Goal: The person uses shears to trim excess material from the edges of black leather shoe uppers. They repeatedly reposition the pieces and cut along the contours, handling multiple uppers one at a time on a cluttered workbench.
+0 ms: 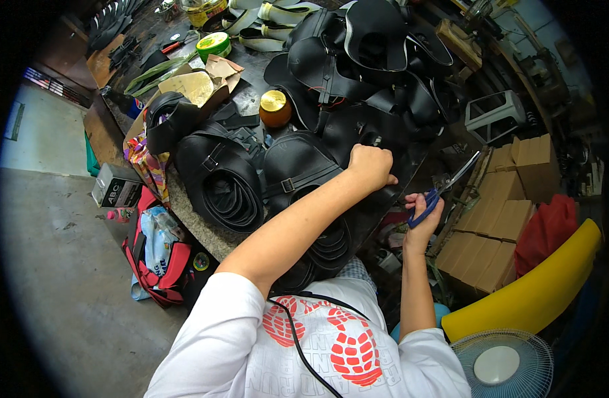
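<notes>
My left hand (371, 167) reaches across to a black leather piece (357, 126) at the table's near right. Its fingers are curled closed; what they grip is hidden beneath the hand. Just to the right, my right hand (425, 215) holds scissors (432, 201) by their blue handles, the silver blades pointing up and right, clear of the leather. Left of my left hand lies a buckled black leather shoe upper (298, 162). Another buckled stack of nested black uppers (215, 179) sits farther left.
More black uppers (377, 33) pile up at the back. An orange jar (275, 109) and a green tin (213, 45) stand on the table. Cardboard boxes (490, 212), a yellow roll (530, 285) and a fan (503, 365) are at right; a red-black bag (165, 252) is at left.
</notes>
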A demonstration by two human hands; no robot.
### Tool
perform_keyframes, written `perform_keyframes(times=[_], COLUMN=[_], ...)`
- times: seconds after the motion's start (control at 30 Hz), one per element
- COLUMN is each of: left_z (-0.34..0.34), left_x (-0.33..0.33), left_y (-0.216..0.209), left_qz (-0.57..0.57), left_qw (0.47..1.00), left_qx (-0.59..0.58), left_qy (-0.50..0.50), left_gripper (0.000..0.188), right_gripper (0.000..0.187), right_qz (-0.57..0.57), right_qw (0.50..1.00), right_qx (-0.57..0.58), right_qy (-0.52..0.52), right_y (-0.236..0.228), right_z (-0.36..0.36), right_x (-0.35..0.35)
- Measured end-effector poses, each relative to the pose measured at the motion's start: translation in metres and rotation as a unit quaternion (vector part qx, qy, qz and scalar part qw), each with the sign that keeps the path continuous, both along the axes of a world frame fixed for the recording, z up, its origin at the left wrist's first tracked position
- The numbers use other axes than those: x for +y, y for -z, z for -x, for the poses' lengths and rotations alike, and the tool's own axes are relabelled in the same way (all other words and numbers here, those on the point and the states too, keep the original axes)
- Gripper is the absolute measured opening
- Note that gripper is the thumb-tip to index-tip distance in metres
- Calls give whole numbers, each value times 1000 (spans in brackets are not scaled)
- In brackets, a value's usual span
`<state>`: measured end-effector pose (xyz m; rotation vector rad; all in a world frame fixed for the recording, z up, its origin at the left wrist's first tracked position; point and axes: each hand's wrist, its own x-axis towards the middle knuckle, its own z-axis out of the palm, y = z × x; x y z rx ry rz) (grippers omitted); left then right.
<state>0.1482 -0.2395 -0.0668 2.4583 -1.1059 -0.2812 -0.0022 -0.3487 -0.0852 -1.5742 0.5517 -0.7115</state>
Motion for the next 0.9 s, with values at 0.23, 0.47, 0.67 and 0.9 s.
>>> perform_keyframes(times=[0.23, 0.47, 0.67, 0.9], left_z=[-10, 22, 36, 83], left_x=[60, 143, 184, 192], left_y=[-59, -83, -101, -116], left_qz=[399, 565, 623, 156], left_qw=[903, 692, 714, 944], left_qx=[159, 429, 303, 133], left_qy=[1, -134, -100, 260], left_gripper=[22, 29, 27, 22], right_gripper=[21, 37, 59, 44], right_qz=[-53, -146, -230, -379], right_qw=[997, 954, 886, 882], right_qx=[-18, 16, 47, -47], right_qy=[-56, -260, -401, -277], right_y=[-24, -65, -73, -90], right_z=[0, 7, 30, 10], right_x=[11, 34, 61, 70])
